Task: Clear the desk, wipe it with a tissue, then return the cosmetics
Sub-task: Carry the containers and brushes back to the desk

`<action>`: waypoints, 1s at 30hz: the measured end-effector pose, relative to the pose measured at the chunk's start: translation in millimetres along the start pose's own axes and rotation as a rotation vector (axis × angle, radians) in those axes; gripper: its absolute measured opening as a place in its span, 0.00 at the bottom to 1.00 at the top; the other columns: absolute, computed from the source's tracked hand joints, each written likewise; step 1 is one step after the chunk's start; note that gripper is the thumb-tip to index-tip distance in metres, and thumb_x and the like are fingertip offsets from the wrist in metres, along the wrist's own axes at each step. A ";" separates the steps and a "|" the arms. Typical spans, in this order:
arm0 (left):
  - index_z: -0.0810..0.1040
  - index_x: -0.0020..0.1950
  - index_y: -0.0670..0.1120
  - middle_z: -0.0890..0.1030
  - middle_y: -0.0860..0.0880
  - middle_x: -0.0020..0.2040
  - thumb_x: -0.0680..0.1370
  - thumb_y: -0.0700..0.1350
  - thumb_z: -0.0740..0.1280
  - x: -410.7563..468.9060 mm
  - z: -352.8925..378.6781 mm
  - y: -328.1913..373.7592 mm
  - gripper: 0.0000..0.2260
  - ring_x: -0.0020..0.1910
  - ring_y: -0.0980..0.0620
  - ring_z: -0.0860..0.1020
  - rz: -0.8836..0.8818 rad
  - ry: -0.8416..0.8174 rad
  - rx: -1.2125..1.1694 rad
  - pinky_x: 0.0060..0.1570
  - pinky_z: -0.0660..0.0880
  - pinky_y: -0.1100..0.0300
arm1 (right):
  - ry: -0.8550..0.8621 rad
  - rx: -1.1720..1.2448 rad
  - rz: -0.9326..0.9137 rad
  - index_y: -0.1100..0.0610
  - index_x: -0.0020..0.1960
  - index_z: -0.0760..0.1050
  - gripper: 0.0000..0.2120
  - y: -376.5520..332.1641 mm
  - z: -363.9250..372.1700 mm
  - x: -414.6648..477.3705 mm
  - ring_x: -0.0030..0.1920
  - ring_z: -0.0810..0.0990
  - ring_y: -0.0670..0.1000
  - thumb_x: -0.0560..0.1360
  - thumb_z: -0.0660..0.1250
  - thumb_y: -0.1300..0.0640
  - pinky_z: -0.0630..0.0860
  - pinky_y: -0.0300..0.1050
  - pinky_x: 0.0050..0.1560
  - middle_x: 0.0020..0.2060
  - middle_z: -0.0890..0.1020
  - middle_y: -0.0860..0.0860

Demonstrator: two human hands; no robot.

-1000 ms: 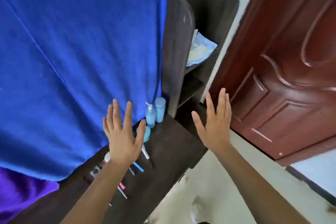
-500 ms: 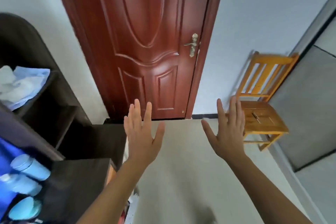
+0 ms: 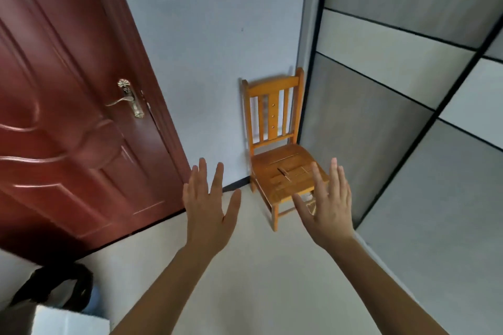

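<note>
Your view has swung off the desk to the wooden chair [image 3: 283, 160]; your left hand [image 3: 209, 215] and right hand [image 3: 326, 209] stay spread, empty

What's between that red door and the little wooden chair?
In the head view, only bare pale wall with a dark skirting strip at its foot separates the red door from the wooden chair.

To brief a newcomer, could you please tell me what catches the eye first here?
The left hand and right hand, both open and empty, are raised mid-frame. Behind them an orange wooden chair stands in the corner. A reddish-brown door with a brass handle fills the left side.
</note>
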State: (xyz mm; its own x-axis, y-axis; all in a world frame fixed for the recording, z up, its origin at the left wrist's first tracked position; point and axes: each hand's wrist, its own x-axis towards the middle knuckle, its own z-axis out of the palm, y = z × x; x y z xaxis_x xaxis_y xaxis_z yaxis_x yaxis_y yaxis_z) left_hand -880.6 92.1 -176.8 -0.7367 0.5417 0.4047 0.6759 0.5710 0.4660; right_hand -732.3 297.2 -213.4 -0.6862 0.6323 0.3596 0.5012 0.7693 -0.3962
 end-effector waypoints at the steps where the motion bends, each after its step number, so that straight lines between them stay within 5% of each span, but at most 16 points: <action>1: 0.58 0.80 0.50 0.50 0.46 0.82 0.81 0.61 0.53 12.2 12.0 3.1 0.29 0.80 0.45 0.47 0.004 -0.020 -0.002 0.74 0.53 0.35 | -0.015 -0.010 0.014 0.46 0.82 0.47 0.37 8.6 3.1 13.7 0.81 0.46 0.57 0.79 0.50 0.30 0.55 0.62 0.77 0.81 0.46 0.54; 8: 0.58 0.80 0.51 0.50 0.47 0.81 0.81 0.62 0.53 116.5 95.5 -14.4 0.30 0.80 0.46 0.48 0.007 -0.112 -0.026 0.74 0.54 0.36 | -0.133 -0.053 0.113 0.40 0.79 0.32 0.38 46.3 63.3 117.7 0.80 0.35 0.52 0.76 0.43 0.26 0.46 0.59 0.79 0.76 0.28 0.44; 16: 0.54 0.78 0.56 0.47 0.52 0.81 0.78 0.64 0.52 286.8 178.3 -24.4 0.29 0.80 0.48 0.47 0.032 -0.159 -0.050 0.77 0.49 0.42 | -0.143 -0.120 0.195 0.39 0.79 0.34 0.38 75.5 109.7 279.8 0.81 0.42 0.55 0.76 0.47 0.27 0.46 0.58 0.76 0.81 0.41 0.49; 20: 0.61 0.79 0.53 0.52 0.49 0.81 0.79 0.62 0.56 355.2 227.1 -14.9 0.30 0.80 0.45 0.51 0.073 -0.236 -0.019 0.76 0.53 0.41 | -0.144 -0.118 0.288 0.39 0.79 0.40 0.36 109.5 121.9 333.1 0.81 0.50 0.56 0.78 0.49 0.28 0.58 0.60 0.74 0.81 0.47 0.48; 30: 0.66 0.77 0.49 0.61 0.43 0.79 0.79 0.60 0.58 395.2 401.5 -3.4 0.29 0.77 0.40 0.61 -0.131 -0.462 0.123 0.69 0.66 0.35 | -0.430 -0.007 0.372 0.38 0.78 0.44 0.33 244.1 212.2 413.0 0.80 0.49 0.55 0.77 0.46 0.28 0.60 0.63 0.75 0.81 0.47 0.46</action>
State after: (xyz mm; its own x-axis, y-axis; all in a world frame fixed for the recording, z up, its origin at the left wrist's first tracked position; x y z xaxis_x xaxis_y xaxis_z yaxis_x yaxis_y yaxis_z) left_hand -1165.5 551.8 -334.4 -0.7478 0.6616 -0.0550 0.5964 0.7059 0.3821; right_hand -1005.2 726.6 -340.8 -0.6151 0.7676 -0.1801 0.7527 0.5037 -0.4240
